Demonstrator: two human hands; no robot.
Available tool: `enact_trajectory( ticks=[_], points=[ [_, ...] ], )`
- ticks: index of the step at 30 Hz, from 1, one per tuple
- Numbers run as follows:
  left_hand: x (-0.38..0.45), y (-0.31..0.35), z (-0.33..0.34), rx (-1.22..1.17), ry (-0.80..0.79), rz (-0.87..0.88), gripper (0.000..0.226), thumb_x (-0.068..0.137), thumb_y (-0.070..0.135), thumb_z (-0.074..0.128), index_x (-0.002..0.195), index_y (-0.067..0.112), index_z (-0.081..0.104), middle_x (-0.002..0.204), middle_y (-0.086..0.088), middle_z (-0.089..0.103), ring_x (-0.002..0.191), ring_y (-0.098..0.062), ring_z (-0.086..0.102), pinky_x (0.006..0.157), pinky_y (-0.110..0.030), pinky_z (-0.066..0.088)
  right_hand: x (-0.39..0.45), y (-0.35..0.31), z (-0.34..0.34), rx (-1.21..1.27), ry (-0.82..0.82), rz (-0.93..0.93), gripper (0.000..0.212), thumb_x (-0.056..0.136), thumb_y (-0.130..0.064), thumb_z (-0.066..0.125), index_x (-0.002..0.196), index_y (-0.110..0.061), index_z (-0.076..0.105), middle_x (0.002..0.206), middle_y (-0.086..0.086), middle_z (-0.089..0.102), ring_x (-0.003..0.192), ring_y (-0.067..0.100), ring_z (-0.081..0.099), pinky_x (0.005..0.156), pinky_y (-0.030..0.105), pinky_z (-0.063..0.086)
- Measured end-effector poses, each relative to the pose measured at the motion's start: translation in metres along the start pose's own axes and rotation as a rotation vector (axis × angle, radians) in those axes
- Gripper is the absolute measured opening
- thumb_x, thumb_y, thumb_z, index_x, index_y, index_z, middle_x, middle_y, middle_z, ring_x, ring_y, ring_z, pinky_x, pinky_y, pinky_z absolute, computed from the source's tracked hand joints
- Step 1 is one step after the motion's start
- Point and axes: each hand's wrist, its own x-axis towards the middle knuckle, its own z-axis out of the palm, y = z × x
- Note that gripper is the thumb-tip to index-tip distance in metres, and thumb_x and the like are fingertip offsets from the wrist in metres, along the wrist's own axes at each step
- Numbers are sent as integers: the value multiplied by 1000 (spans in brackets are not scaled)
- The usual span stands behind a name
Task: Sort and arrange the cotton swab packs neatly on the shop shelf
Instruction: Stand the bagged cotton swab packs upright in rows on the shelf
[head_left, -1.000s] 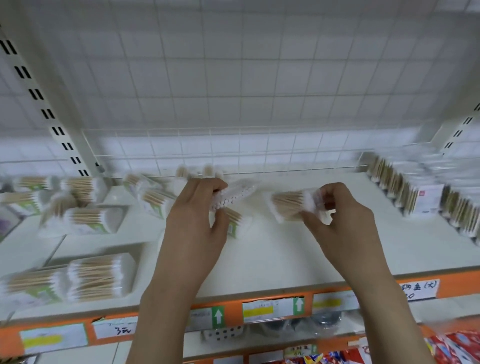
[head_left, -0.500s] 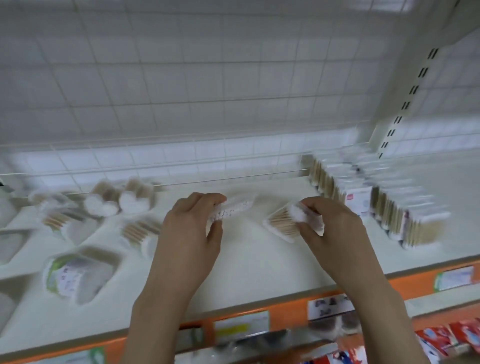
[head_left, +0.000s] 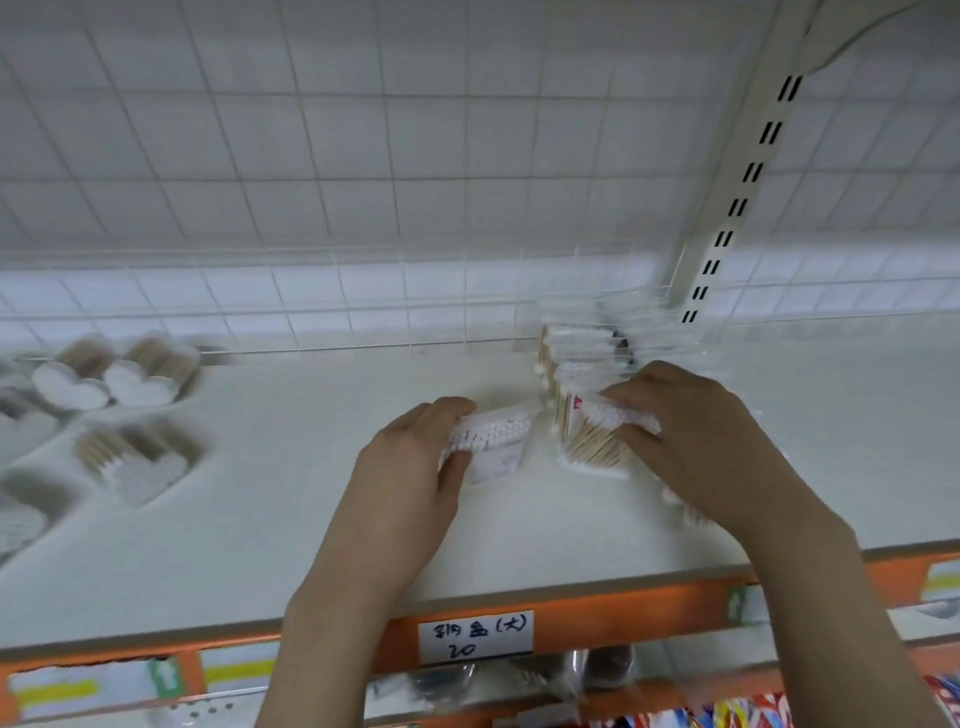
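My left hand grips a clear cotton swab pack, white tips up, low over the white shelf. My right hand holds a second swab pack with wooden sticks, pressed against the front end of a standing row of packs that runs toward the back grid. Part of that row is hidden behind my right hand. Several loose packs lie scattered and blurred at the left of the shelf.
A white wire grid backs the shelf, with a slotted upright post at the right. The orange front rail carries a handwritten price label. Colourful goods sit on the shelf below.
The view has swung right. Both hands carried their packs to the right, and my right hand's pack now touches the front of the standing row.
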Motion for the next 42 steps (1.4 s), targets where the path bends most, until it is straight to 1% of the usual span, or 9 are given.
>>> enact_trajectory(
  ticks=[4, 6, 11, 14, 21, 26, 31, 37, 42],
  points=[
    [0, 7, 8, 26, -28, -20, 32, 81, 4, 65, 111, 16, 62, 100, 4, 65, 82, -12, 58, 74, -15, 41, 13, 16, 8, -11, -43, -42, 34, 90, -10, 52, 121, -19, 59, 110, -4, 56, 102, 15, 50, 71, 17, 28],
    [0, 9, 10, 37, -36, -19, 31, 81, 2, 65, 109, 15, 63, 100, 5, 63, 78, -8, 53, 73, -15, 42, 18, 21, 12, -20, -58, -61, 35, 90, -11, 52, 124, -20, 56, 115, -4, 57, 106, 15, 49, 73, 17, 27],
    [-2, 13, 13, 37, -24, -54, 30, 81, 4, 66, 110, 15, 65, 99, 11, 54, 76, -6, 50, 76, -20, 47, 23, 25, 21, 5, -61, -89, 28, 88, -14, 55, 114, -22, 57, 106, -6, 60, 97, 14, 50, 71, 24, 31],
    [-3, 17, 16, 38, -31, -62, 32, 81, 5, 66, 112, 15, 64, 99, 14, 50, 76, -5, 50, 78, -24, 50, 27, 27, 27, 2, -80, -119, 30, 87, -12, 56, 115, -24, 60, 108, -7, 59, 101, 14, 49, 72, 22, 30],
    [0, 29, 23, 5, -63, -46, 34, 81, 5, 66, 113, 17, 63, 103, 6, 61, 84, -15, 61, 78, -34, 53, 30, 36, 28, -19, -91, -138, 40, 89, -5, 50, 122, -26, 60, 104, -3, 55, 102, 14, 44, 69, 17, 23],
    [5, 44, 36, 13, -88, 0, 29, 82, 7, 66, 109, 18, 64, 102, 7, 61, 84, -13, 61, 78, -27, 50, 23, 37, 20, 35, -53, -121, 47, 90, -10, 52, 135, -20, 45, 125, -2, 51, 117, 15, 39, 83, 18, 26],
    [12, 59, 50, 86, -112, 84, 27, 83, 11, 66, 109, 17, 65, 105, 5, 64, 92, -13, 58, 76, -13, 38, 9, 47, 1, 83, 64, -104, 38, 94, -14, 48, 132, -15, 49, 124, -1, 52, 116, 14, 41, 75, 9, 18],
    [24, 70, 68, 118, -122, 92, 28, 83, 7, 64, 110, 12, 65, 106, -1, 62, 96, -20, 58, 82, -19, 39, -13, 61, -10, 63, 86, -50, 34, 94, -14, 47, 127, -13, 54, 121, 1, 57, 115, 17, 46, 80, 9, 20],
    [33, 71, 75, 86, -139, 55, 24, 79, 2, 66, 101, 8, 67, 101, -4, 59, 84, -21, 59, 74, -19, 40, -26, 65, -10, 107, 86, 3, 30, 92, -12, 52, 120, -10, 59, 115, 3, 61, 109, 18, 51, 84, 13, 27]
  ],
)
